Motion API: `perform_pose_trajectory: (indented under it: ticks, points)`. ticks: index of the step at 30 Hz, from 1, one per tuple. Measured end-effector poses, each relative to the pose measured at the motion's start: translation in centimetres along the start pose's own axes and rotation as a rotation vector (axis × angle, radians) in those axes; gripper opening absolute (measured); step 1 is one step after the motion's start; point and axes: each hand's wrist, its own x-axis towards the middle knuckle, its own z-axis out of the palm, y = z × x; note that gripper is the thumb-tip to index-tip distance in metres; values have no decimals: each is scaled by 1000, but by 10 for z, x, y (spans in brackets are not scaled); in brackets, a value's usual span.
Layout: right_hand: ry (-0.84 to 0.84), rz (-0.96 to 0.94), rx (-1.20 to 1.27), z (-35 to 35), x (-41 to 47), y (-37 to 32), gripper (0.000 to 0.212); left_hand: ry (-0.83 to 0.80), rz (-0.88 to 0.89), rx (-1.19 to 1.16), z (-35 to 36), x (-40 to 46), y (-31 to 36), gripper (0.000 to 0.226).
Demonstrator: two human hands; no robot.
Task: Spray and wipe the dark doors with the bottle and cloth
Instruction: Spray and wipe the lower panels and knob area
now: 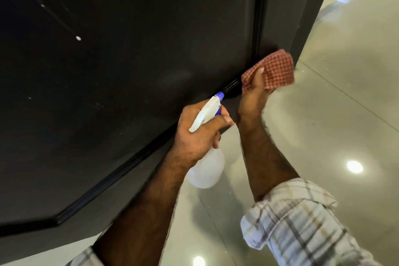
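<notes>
Pressing against bottom of dark door [129,49], red checked cloth [274,71] is gripped by right hand [252,97], fingers curled round it. White spray bottle [205,168] with blue nozzle is gripped by left hand [198,134], nozzle pointed at door. Shiny tiled floor [334,114] seen below.

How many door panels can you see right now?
2: a wide door left of the vertical seam, a narrow door right of it. More may be out of frame.
</notes>
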Motion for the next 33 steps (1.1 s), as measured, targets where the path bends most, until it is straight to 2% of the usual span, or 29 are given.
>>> perform_pose_trajectory:
  ticks: [1,2,3,5,7,8,9,10,12,15,17,19,21,22,23,24,26,27,28,30,33]
  points:
    - [-9,-57,-54,-3,1,-3,59,-4,5,-9,2,2,3,10]
    - [-20,-64,20,-9,6,3,64,-9,10,-15,4,4,6,12]
    - [-21,-1,138,-18,9,9,69,-12,12,-18,5,5,8,14]
    - [-4,157,206,-34,31,28,74,-11,16,-16,7,5,14,16]
    - [86,306,230,-26,25,0,58,-14,23,-15,6,6,20,14]
    - [113,312,218,-19,23,-15,49,-13,27,-19,7,7,22,10]
    - [94,244,163,-11,19,-35,49,-13,32,-24,8,9,25,8]
    - [84,140,0,-2,21,-48,57,-10,39,-29,10,12,28,8]
    - [27,-13,-90,5,16,-57,66,-3,46,-23,13,16,34,12]
    - [-26,81,-37,-19,12,-41,74,-27,55,-23,15,16,43,14]
    - [-49,245,-27,-27,27,-37,71,-35,50,-11,13,15,48,16]
    - [-41,285,52,-17,27,-66,64,-22,47,-10,10,14,54,16]
    - [-21,141,73,-1,29,-97,70,4,53,-19,9,17,60,12]
    - [-108,33,42,5,29,-102,73,16,53,-21,9,18,63,11]
    - [-192,14,-4,7,21,-107,70,25,48,-24,11,18,68,12]
    - [-157,27,-63,4,22,-103,64,30,39,-30,12,18,73,14]
    - [-104,141,77,-8,14,-106,57,44,7,-46,15,17,84,20]
    - [-89,163,27,-12,21,-102,52,53,-14,-43,15,17,89,23]
    - [-90,108,-28,-17,31,-100,48,60,-36,-35,15,19,92,26]
    - [-185,102,57,-13,15,-135,60,72,-59,-20,15,22,101,31]
    - [-214,-140,-88,13,-1,-176,66,42,-3,-46,15,25,115,32]
